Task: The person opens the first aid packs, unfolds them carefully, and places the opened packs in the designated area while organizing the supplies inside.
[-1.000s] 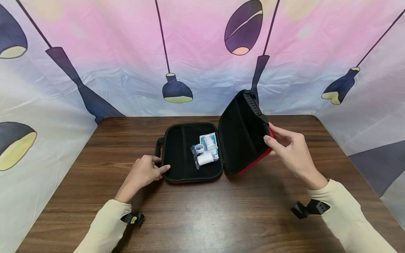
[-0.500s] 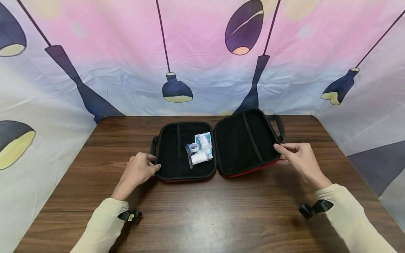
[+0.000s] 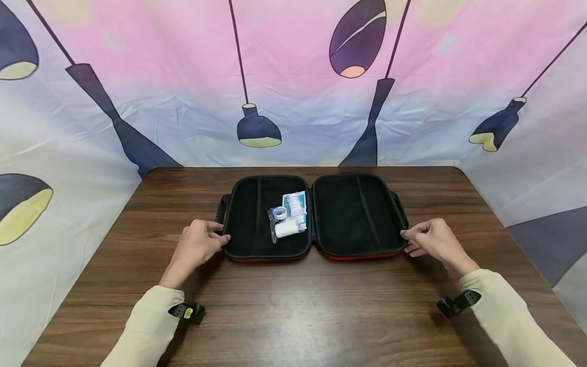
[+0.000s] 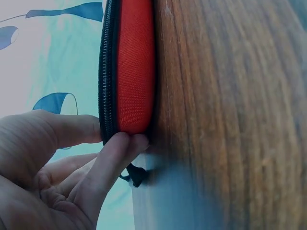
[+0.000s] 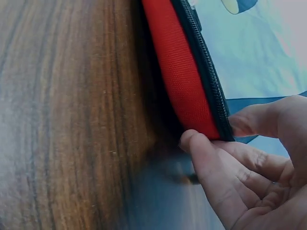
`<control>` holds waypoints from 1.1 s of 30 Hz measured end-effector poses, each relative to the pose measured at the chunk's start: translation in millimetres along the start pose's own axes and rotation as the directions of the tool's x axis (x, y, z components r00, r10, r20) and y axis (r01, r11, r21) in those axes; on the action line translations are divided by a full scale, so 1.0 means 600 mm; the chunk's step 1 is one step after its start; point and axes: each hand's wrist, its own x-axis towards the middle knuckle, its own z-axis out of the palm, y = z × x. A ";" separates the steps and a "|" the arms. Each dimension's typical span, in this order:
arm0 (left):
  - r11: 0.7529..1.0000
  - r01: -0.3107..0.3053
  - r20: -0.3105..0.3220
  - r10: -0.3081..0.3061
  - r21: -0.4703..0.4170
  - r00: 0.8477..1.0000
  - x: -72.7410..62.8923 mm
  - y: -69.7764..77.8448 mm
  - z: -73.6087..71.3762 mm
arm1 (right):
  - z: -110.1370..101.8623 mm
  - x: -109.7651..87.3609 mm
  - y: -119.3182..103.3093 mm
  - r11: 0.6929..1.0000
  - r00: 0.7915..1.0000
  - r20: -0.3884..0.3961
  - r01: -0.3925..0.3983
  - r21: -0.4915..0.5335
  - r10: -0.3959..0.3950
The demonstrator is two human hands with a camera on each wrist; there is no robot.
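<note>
A zippered case (image 3: pixel 243 224) lies spread open on the table, black inside with a red outer shell. My left hand (image 3: pixel 198 243) pinches its front left corner; in the left wrist view the thumb is at the zipper edge and fingertips (image 4: pixel 117 143) press the red side. At the right half's front corner, my right hand (image 3: pixel 433 242) holds the lid (image 3: pixel 346 214) between thumb and fingers; a dark shadow runs beneath its red side (image 5: pixel 180 67) in the right wrist view. Inside the left half sit a white roll (image 3: pixel 286 228), a tape roll (image 3: pixel 279 213) and a small clear-wrapped bottle (image 3: pixel 295 204).
The brown wooden table (image 3: pixel 293 316) extends in front of the case. A patterned cloth backdrop (image 3: pixel 183 102) hangs behind its back edge. Carry handles stand at the case's left (image 3: pixel 222 209) and right sides.
My right hand has swung the lid right and down from nearly upright to almost flat. The case and my left hand have shifted a little left.
</note>
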 end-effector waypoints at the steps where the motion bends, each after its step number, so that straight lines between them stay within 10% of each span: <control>1: 1.000 0.000 -0.003 0.000 0.001 1.000 0.000 -0.001 -0.001 | 0.001 0.000 0.000 1.000 1.000 0.007 -0.003 -0.008 0.003; 14: 0.992 0.071 0.073 -0.064 -0.107 0.995 0.000 -0.007 -0.009 | -0.016 0.032 -0.067 0.894 0.995 0.062 0.102 -0.436 -0.083; 33: 0.986 0.084 0.108 -0.068 -0.147 0.992 0.001 -0.003 -0.008 | 0.067 0.151 -0.162 0.860 0.942 0.118 0.336 -0.383 -0.315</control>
